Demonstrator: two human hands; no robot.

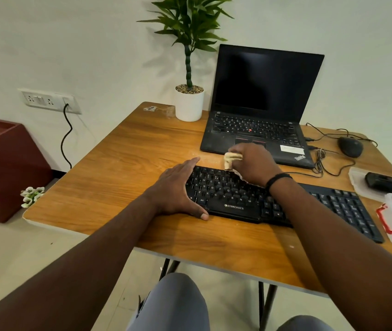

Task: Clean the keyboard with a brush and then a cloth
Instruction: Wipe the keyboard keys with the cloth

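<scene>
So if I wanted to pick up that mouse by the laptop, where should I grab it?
Come down from above and cup the mouse over its rounded back, fingers and thumb on its two long sides. It lies flat on the table, so only the top and sides are free. Its cable runs off the far end, so I would lift gently and not tug.

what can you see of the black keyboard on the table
The keyboard is a black, full-size plastic one with white key legends, a number pad at its right end and ZEBRONICS printed below the space bar. It lies flat on the wooden table, in front of the open laptop, angled across the view. The left hand rests flat on its left end, thumb along the front edge. The right hand holds a pale cloth against the upper key rows; the forearm hides the middle keys.
</scene>
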